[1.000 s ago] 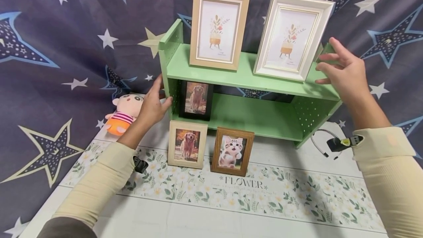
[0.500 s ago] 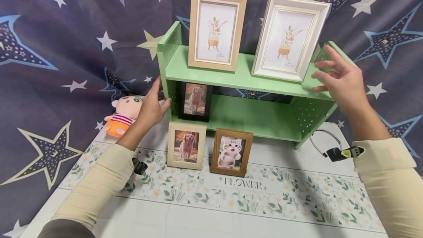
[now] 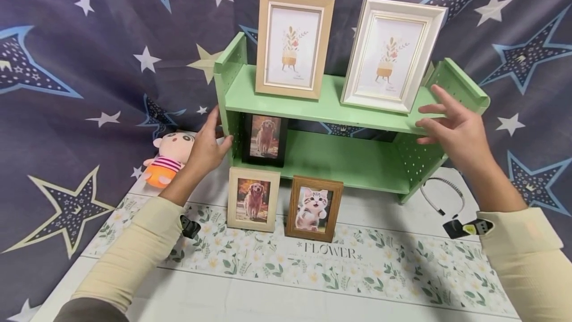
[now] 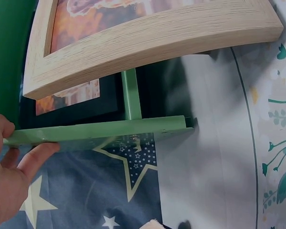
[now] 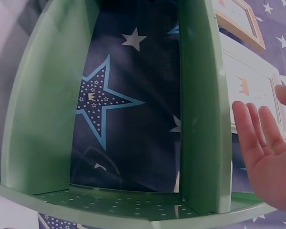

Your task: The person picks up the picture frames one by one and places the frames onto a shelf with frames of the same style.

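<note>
L hand [image 3: 206, 144] on green shelf [image 3: 353, 158], kitten pic [image 3: 313, 208] head cam only

The green two-tier shelf with perforated sides [image 3: 348, 158] admits passage at lower right; at its lower left, a black rectangular photo frame [image 3: 265, 138] (behind a pale wooden photo frame [image 3: 253, 200]) blocks entry.

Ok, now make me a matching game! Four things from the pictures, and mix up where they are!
Things:
1. white frame
2. left hand
3. cat frame
4. black frame

Places:
A. on the table, in front of the rack
B. inside the rack, on its lower level
C. on the rack's top level
D. touching the rack's left end

Right pairs: 1-C, 2-D, 3-A, 4-B
</note>
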Tool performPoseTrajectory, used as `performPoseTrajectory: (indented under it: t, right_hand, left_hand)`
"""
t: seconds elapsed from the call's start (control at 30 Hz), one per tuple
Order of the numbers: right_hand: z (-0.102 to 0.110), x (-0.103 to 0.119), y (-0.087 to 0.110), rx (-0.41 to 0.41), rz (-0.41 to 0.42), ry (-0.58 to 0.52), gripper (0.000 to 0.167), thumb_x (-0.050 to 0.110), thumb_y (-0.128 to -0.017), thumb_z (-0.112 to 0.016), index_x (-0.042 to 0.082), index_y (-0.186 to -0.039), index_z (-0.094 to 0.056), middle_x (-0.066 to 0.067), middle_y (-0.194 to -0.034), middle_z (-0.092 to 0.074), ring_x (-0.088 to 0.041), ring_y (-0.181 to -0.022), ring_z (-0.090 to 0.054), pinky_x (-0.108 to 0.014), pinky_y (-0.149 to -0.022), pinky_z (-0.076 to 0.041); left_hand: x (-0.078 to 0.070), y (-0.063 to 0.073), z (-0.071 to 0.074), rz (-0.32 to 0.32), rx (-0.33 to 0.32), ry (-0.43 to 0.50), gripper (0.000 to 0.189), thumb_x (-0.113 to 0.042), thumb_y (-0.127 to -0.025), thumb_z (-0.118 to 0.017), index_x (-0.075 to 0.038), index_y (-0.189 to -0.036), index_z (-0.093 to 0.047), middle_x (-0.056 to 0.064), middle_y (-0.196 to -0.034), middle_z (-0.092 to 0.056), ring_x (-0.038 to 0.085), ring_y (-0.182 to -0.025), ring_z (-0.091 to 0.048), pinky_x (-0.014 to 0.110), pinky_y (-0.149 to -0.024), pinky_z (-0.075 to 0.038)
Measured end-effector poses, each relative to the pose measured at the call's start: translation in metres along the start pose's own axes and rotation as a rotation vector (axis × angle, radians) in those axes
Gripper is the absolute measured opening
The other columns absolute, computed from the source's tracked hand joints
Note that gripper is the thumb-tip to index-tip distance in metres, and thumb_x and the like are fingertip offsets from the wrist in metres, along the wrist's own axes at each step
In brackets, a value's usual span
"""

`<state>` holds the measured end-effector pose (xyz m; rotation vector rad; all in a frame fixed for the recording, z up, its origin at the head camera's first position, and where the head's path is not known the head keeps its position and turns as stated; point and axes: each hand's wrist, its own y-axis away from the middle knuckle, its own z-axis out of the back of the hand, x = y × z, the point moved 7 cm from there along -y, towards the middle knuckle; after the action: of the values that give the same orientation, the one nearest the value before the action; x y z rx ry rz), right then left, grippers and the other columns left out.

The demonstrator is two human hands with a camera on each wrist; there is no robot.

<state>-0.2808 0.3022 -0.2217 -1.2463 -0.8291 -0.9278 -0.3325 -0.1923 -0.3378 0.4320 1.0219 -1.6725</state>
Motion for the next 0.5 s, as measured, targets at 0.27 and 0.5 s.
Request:
performPoseTrajectory:
  t: [0.27, 0.5]
  right_hand:
    - [-0.01, -0.009, 0.017, 0.101, 0.015, -0.07, 0.07, -0.013, -0.093, -0.061, 0.013, -0.156, -0.043, -0.001, -0.112, -0.072, -0.008, -0.086, -0.075, -0.026, -0.063, -0.064]
    - [-0.022, -0.019, 0.031, 0.184, 0.025, -0.033, 0.069, -0.015, -0.094, -0.059, 0.004, -0.157, -0.037, 0.003, -0.111, -0.072, -0.006, -0.088, -0.073, -0.025, -0.064, -0.064]
  left_hand:
    - [-0.001, 0.0, -0.001, 0.0, -0.001, -0.007, 0.084, -0.004, -0.096, -0.061, -0.021, -0.165, -0.015, 0.027, -0.14, -0.053, 0.049, -0.116, -0.065, 0.057, -0.094, -0.059]
    - [0.001, -0.001, -0.001, -0.006, 0.0, -0.003, 0.085, -0.004, -0.096, -0.061, -0.021, -0.165, -0.014, 0.027, -0.14, -0.053, 0.049, -0.117, -0.064, 0.057, -0.094, -0.059]
